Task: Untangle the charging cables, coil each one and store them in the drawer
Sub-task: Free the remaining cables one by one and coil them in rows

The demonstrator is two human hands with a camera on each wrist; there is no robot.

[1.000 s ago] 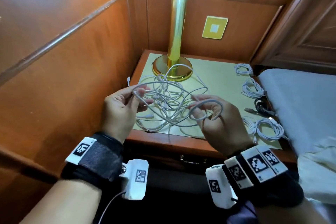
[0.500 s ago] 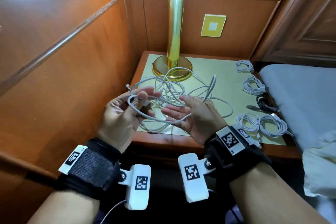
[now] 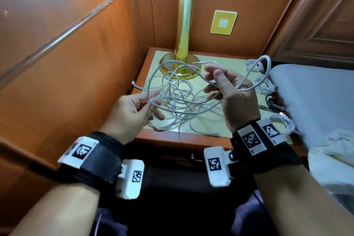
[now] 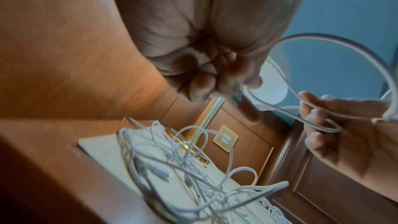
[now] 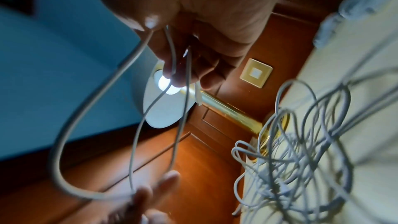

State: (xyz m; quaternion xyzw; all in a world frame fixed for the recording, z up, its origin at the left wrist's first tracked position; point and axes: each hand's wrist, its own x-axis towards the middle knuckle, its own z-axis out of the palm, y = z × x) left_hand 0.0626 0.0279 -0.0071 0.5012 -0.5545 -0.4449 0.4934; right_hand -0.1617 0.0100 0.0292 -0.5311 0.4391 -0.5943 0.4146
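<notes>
My right hand (image 3: 229, 90) is raised above the nightstand with the fingers curled around a white cable (image 3: 172, 63), a couple of loops of it gathered in my grip and one loop arching out to the right over the bed side. My left hand (image 3: 134, 109) sits lower and nearer the wooden wall, pinching the same cable between thumb and fingertips, so the strand runs in a wide arc between my two hands. Under them lies the tangled heap of white cables (image 3: 178, 101), loose and crossing over itself, so I judge the untangling is only partly done: this one cable is just being coiled and several remain knotted. Along the right edge of the top, coiled bundles (image 3: 266, 86) already lie in a row, mostly white and one dark, which looks like finished coiling work. None of them is stored; the drawer (image 3: 193, 157) below the front edge is closed, its small handle showing between my wrists. The nightstand (image 3: 172, 138) has a pale yellow top in a wood frame, with a brass lamp (image 3: 183, 25) lit at the back, a yellow wall plate (image 3: 223, 22) behind, wood panelling around, and a bed (image 3: 316, 101) to the right.
</notes>
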